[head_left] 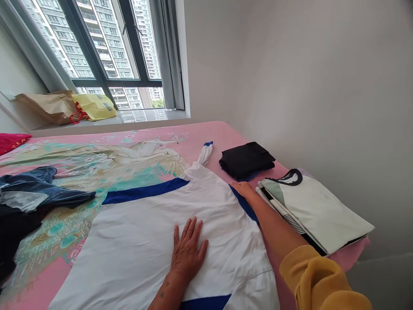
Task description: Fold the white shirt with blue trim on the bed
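A white shirt with blue trim (pixel 138 232) lies spread across the bed. One narrow white sleeve with a blue cuff (pixel 205 154) points toward the far side. Flat on the middle of the white cloth rests my left hand (pixel 189 247), its fingers spread. My right hand (pixel 244 188) reaches out to the shirt's right edge and touches it beside a blue strip (pixel 245 204). Its visible fingers are stretched out to the left, and part of them is hidden. Wrinkles run through the cloth between my hands.
Right of my arm is a stack of folded clothes (pixel 316 206), a white one on top. A folded black garment (pixel 247 159) lies beyond my right hand. Jeans (pixel 48 189) and dark cloth are at left on the patterned pink bedspread (pixel 206 129). Bags (pixel 95 106) stand by the window.
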`<state>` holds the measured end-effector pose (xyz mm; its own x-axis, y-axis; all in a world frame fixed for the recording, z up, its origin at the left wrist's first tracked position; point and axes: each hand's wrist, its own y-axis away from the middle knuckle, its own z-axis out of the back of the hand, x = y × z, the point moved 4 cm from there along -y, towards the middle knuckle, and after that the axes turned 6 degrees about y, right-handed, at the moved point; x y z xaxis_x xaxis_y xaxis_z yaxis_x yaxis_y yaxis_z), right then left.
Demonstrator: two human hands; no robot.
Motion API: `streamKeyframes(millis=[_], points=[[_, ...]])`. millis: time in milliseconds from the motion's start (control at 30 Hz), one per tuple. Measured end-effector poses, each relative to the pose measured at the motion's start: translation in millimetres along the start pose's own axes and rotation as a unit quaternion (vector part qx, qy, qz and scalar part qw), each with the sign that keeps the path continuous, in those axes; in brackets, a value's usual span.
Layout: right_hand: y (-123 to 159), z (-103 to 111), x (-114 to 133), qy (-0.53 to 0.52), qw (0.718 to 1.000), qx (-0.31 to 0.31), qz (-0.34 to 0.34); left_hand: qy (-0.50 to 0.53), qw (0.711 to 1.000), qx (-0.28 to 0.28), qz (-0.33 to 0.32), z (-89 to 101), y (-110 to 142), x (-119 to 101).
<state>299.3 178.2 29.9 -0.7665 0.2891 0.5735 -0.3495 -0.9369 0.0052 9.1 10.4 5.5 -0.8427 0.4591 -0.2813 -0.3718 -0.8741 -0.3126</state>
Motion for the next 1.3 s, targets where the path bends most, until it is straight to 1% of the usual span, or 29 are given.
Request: streamKeyframes(millis=[100,200,233,267,333,367,400,433,500,567,667,733,767,800,867,900,933,967,1000,1033,1067,1100,1133,1200,1267,1300], points=[[-4.3,-1.7,-1.5,0.026,0.999,-0.023,-0.012,0.003,1.000,0.004,0.004,-0.4,0.1,0.3],[14.7,3.8,4.9,0.043,0.997,-0.065,-0.012,0.008,1.000,0.010,0.012,-0.5,-0.1,0.3],[25.3,5.2,10.4,0.042,0.996,-0.081,0.005,0.009,1.000,0.011,0.012,-0.5,-0.2,0.1],[37.4,5.2,17.5,0.038,0.994,-0.092,0.043,0.011,1.000,0.013,0.012,-0.6,-0.3,-0.2],[64.1,-0.8,32.3,0.037,0.981,-0.084,0.168,0.013,1.000,0.013,0.014,-0.6,-0.4,-0.8],[77.1,-6.7,36.4,0.050,0.970,-0.066,0.229,0.014,1.000,0.013,0.016,-0.7,-0.4,-1.0],[88.1,-13.9,36.6,0.076,0.959,-0.042,0.271,0.014,1.000,0.013,0.018,-0.9,-0.2,-1.3],[96.2,-21.6,32.9,0.112,0.951,-0.017,0.288,0.013,1.000,0.013,0.020,-1.0,0.2,-1.5],[103.0,-34.1,17.5,0.183,0.948,0.017,0.259,0.011,0.999,0.016,0.026,-1.0,1.1,-1.6],[102.8,-41.1,3.7,0.222,0.948,0.028,0.226,0.011,0.999,0.018,0.041,0.5,1.2,-1.4],[100.4,-44.0,-2.7,0.237,0.945,0.015,0.225,0.023,0.995,0.023,0.093,6.3,-4.6,-3.8],[100.5,-44.2,-1.4,0.238,0.942,0.001,0.235,0.044,0.990,0.021,0.129,10.6,-14.9,-11.9],[101.0,-44.4,-0.7,0.239,0.942,-0.006,0.238,0.059,0.990,0.021,0.124,11.3,-22.5,-19.7],[101.6,-45.0,-0.5,0.239,0.941,-0.010,0.239,0.075,0.992,0.024,0.099,10.6,-31.4,-30.0],[102.4,-47.0,-1.8,0.240,0.941,-0.014,0.237,0.101,0.994,0.041,0.019,3.7,-49.8,-52.4],[102.6,-48.2,-2.9,0.240,0.941,-0.014,0.237,0.106,0.993,0.054,-0.011,-2.1,-57.7,-60.4],[102.7,-49.3,-4.0,0.240,0.941,-0.015,0.238,0.104,0.992,0.068,-0.023,-8.6,-64.1,-64.0],[102.8,-50.3,-5.0,0.240,0.940,-0.017,0.241,0.096,0.992,0.080,-0.018,-14.5,-68.7,-62.4],[102.9,-51.1,-5.8,0.240,0.940,-0.020,0.244,0.085,0.992,0.089,-0.001,-18.7,-70.8,-55.3],[102.9,-51.5,-6.4,0.239,0.939,-0.025,0.246,0.071,0.993,0.096,0.018,-20.1,-70.4,-43.0],[103.1,-51.6,-6.8,0.240,0.938,-0.031,0.247,0.055,0.993,0.101,0.036,-18.0,-67.4,-25.6],[103.2,-51.6,-6.9,0.240,0.938,-0.036,0.247,0.037,0.992,0.104,0.055,-12.3,-61.9,-3.3],[103.4,-51.6,-6.9,0.242,0.938,-0.039,0.246,0.017,0.991,0.108,0.078,-3.1,-54.2,23.4],[104.0,-51.5,-6.4,0.244,0.936,-0.046,0.249,-0.024,0.983,0.121,0.139,22.5,-34.1,86.3],[104.5,-51.5,-5.8,0.245,0.935,-0.053,0.251,-0.063,0.965,0.125,0.221,52.5,-11.9,150.4],[104.6,-51.8,-5.7,0.246,0.934,-0.056,0.251,-0.085,0.951,0.117,0.274,66.9,-1.6,178.5]])
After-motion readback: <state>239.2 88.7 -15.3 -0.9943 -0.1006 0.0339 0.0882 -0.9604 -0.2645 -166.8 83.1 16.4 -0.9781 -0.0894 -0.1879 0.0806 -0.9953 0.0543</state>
